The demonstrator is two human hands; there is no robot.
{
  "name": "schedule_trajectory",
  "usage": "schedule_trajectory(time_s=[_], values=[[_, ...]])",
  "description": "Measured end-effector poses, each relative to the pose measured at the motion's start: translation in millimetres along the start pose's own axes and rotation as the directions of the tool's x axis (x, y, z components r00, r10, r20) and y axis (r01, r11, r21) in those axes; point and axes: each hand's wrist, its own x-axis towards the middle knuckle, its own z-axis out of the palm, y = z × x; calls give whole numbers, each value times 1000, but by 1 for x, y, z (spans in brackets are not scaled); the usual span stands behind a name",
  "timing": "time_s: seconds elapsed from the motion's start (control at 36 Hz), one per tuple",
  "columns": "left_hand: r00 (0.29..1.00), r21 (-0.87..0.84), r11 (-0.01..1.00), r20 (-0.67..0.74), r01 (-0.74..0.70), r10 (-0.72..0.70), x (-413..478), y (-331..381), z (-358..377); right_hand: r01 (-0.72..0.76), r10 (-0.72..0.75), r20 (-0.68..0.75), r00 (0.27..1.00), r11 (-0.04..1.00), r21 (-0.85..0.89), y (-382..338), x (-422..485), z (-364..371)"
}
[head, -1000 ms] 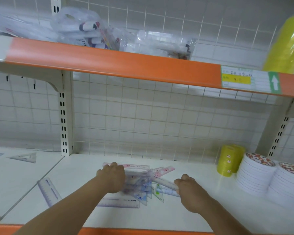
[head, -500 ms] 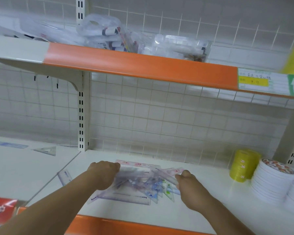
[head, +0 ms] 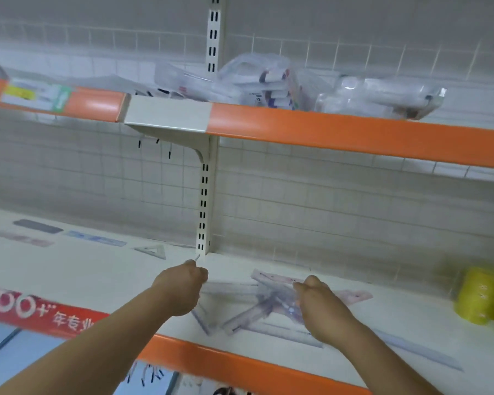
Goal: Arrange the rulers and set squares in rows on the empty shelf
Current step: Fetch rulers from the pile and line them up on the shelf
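Observation:
A jumbled pile of clear, pink and blue rulers and set squares (head: 251, 307) lies on the white lower shelf (head: 397, 317), right of the slotted upright. My left hand (head: 180, 286) is curled at the pile's left end and grips a clear ruler (head: 197, 257), whose tip sticks out above the fist. My right hand (head: 321, 305) is curled over the pile's right end and pinches several pieces. On the left shelf bay, a dark ruler (head: 37, 226), a pink ruler (head: 20, 238), a blue ruler (head: 96, 238) and a clear set square (head: 152, 250) lie in a row.
A yellow tape roll (head: 482, 297) stands at the right of the shelf. A long clear ruler (head: 419, 352) lies near the front edge behind my right arm. The orange-edged upper shelf (head: 354, 135) overhead holds clear plastic packs (head: 268, 81).
The view has swung left, bringing the left shelf bay into sight. My left hand has lifted up and left from the pile toward the upright. My right hand stays on the pile.

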Motion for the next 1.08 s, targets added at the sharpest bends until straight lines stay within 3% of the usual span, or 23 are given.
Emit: schedule_trajectory(time_s=[0.22, 0.56, 1.08], values=[[995, -22, 996, -52, 90, -91, -43, -78, -13, 23, -24, 7, 1000, 994, 110, -86, 16, -9], [985, -47, 986, -62, 161, -164, -111, -191, -17, 136, -129, -60, 990, 982, 128, -214, 25, -6], [971, -80, 970, -48, 228, -232, -109, -306, -6, 162, -161, -19, 987, 978, 129, -305, 89, 7]])
